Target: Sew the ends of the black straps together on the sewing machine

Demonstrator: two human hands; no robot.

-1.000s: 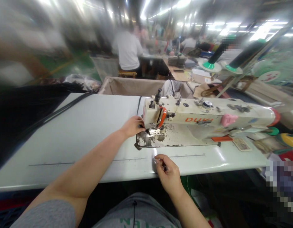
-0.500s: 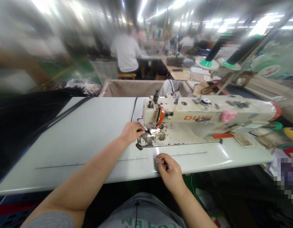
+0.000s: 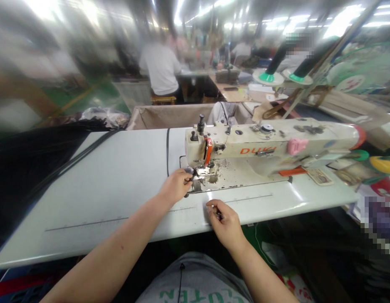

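Observation:
A cream sewing machine (image 3: 264, 145) stands on a white table (image 3: 113, 185). My left hand (image 3: 176, 187) is at the left end of the machine's metal plate (image 3: 214, 179), just in front of the presser foot, its fingers pinched on a small dark thing I cannot make out. A thin black strap (image 3: 167, 151) runs from that spot toward the table's far edge. My right hand (image 3: 225, 223) rests at the table's near edge, fingers curled round a small metal tool (image 3: 217, 214).
A heap of black fabric and straps (image 3: 33, 160) covers the table's left end. Behind the table is a beige cloth bin (image 3: 176, 115). Thread cones (image 3: 277, 67) and clutter lie at the right. Other people sit at tables farther back.
My left hand has drawn back from the needle area toward me and slightly left. The right hand keeps its hold near the table edge. The view has shifted a little.

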